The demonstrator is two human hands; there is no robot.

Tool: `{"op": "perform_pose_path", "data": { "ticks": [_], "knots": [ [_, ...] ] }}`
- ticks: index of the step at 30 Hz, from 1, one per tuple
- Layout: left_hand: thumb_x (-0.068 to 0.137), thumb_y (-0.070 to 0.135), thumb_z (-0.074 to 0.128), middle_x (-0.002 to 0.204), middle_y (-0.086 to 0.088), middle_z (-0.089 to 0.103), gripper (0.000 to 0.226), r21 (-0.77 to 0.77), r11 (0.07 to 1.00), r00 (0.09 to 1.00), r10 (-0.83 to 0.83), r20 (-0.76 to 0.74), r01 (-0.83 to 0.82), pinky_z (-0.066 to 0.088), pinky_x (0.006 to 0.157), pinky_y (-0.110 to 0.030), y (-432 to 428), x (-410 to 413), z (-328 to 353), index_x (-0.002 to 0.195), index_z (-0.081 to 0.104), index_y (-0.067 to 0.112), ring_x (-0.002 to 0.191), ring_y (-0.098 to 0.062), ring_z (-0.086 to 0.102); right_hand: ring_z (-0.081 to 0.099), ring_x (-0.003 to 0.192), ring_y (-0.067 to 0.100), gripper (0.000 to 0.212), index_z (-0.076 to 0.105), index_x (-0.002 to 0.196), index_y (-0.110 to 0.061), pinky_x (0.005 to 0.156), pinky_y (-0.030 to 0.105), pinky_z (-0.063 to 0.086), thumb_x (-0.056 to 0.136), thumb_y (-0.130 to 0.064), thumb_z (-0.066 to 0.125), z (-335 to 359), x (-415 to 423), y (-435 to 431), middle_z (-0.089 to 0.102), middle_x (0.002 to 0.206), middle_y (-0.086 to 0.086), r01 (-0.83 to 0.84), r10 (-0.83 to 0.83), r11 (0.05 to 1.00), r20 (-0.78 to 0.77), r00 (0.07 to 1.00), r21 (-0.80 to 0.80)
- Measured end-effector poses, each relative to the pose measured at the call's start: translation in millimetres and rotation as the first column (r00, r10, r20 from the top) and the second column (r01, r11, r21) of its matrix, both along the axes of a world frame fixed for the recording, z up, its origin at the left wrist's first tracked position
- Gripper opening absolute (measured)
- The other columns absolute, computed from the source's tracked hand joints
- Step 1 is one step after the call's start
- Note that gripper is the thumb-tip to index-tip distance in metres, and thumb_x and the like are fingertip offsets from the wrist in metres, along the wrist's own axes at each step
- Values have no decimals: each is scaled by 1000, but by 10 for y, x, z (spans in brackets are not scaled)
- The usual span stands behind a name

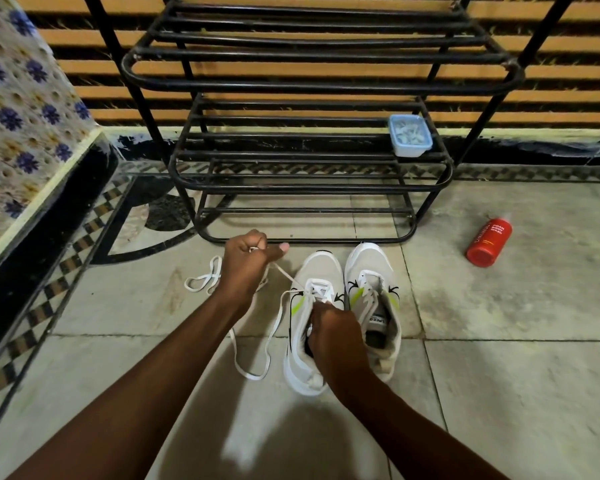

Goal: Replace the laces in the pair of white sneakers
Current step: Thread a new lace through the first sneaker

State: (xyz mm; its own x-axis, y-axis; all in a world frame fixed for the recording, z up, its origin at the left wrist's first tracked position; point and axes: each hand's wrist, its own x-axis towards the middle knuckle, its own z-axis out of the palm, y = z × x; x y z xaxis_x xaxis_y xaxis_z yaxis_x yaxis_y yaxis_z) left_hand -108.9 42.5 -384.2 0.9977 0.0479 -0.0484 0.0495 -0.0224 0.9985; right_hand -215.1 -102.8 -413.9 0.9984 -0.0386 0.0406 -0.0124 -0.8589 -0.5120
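Note:
Two white sneakers stand side by side on the floor, toes pointing away from me. The left sneaker (pixel 309 271) has a white lace (pixel 284 271) threaded through its lower eyelets. My left hand (pixel 246 258) grips one end of that lace and holds it taut, up and to the left of the shoe. My right hand (pixel 333 334) grips the left sneaker at its tongue and opening. Slack lace (pixel 253 372) loops on the tile left of the shoe. The right sneaker (pixel 371 268) shows no lace. Another white lace (pixel 201 280) lies loose on the floor beyond my left wrist.
A black metal shoe rack (pixel 305 188) stands just beyond the sneakers, with a small blue-lidded container (pixel 410 135) on a lower shelf. A red bottle (pixel 487 242) lies on the tile at the right. A patterned cloth-covered ledge (pixel 21 133) runs along the left.

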Motion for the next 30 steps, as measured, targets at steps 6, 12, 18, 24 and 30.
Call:
{"op": "perform_pose_path", "data": {
  "ticks": [6, 12, 18, 24, 30],
  "knots": [
    [59, 9, 56, 60, 10, 36, 28, 507, 859, 984, -22, 174, -71, 29, 65, -31, 53, -6, -20, 50, 33, 21, 69, -19, 42, 63, 58, 38, 12, 64, 70, -3, 53, 34, 47, 68, 5, 72, 8, -1, -8, 65, 65, 18, 15, -15, 1000, 12, 1000, 0],
    [69, 18, 74, 99, -4, 57, 9, 915, 393, 996, -15, -90, 89, 33, 82, -38, 199, -63, -350, 70, 65, 15, 109, -35, 48, 64, 92, 32, 13, 65, 94, -8, 81, 35, 44, 91, -12, 52, -64, 20, -30, 69, 95, 13, 6, -7, 999, -18, 1000, -43],
    [66, 62, 55, 104, -1, 54, 46, 914, 290, 959, -107, -262, 283, 39, 90, -50, 51, -331, -542, 90, 60, 22, 111, -29, 50, 64, 81, 39, 8, 65, 83, 0, 76, 40, 45, 84, -4, 58, -68, 40, -30, 68, 84, 20, -30, 30, 999, 22, 999, 18],
    [84, 49, 60, 92, 13, 66, 23, 776, 565, 960, -170, -223, 280, 40, 95, -47, 0, -400, -568, 96, 61, 30, 100, -15, 62, 62, 67, 40, 13, 63, 71, 4, 68, 40, 45, 83, 2, 60, -36, 47, -38, 64, 71, 25, -25, 6, 989, 130, 992, 143],
    [88, 9, 74, 73, 6, 69, 16, 529, 835, 988, -107, -113, 151, 57, 84, -46, 60, -407, -338, 80, 71, 23, 78, -16, 69, 63, 79, 40, 7, 65, 82, 2, 74, 43, 49, 76, -1, 62, 79, 150, -122, 66, 80, 20, 46, -92, 963, 167, 982, 264]
  ]
}}
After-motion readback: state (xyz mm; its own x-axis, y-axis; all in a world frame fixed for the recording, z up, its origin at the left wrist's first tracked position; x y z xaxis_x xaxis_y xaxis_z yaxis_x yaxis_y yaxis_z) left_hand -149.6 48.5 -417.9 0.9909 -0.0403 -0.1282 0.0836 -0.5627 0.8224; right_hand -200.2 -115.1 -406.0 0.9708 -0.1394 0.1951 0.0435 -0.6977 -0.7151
